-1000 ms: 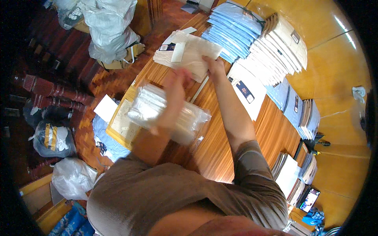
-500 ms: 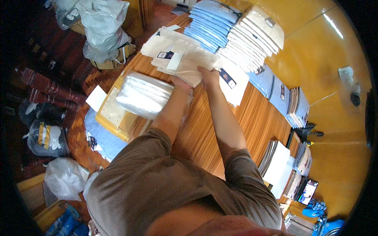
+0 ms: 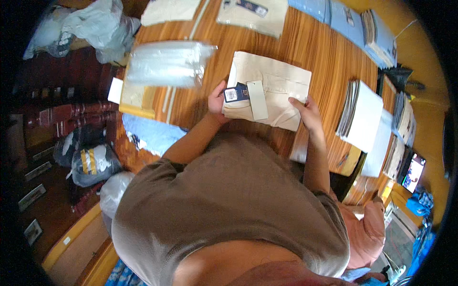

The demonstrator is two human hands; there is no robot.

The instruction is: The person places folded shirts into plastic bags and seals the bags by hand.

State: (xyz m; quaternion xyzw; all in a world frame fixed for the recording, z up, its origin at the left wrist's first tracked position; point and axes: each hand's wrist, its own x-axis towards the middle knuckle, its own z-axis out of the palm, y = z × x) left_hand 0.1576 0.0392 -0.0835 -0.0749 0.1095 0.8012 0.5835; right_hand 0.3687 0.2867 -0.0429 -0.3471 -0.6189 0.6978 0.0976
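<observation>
A folded cream garment [image 3: 281,78] is held level above the near side of the wooden table, close in front of my body. My left hand [image 3: 217,102] grips its left edge, fingers mostly beneath it. On the right edge, my right hand [image 3: 309,114] pinches the cloth with the thumb on top. A dark blue tag [image 3: 235,94] with a white label lies on the garment beside my left hand. Next to that tag hangs a plain pale card [image 3: 257,100], lying across the cloth.
Clear plastic bags [image 3: 164,64] lie flat on the table's left. Farther back rests a cream garment in clear wrap [image 3: 253,16]. Blue folded garments [image 3: 341,14] line the far right. A white-topped stack [image 3: 365,117] stands right, near a lit phone [image 3: 414,172].
Both hands have brought the cream garment from the far pile toward my body. It now lies flatter between them, tag side up. The view has shifted, so the tall stacks are out of sight.
</observation>
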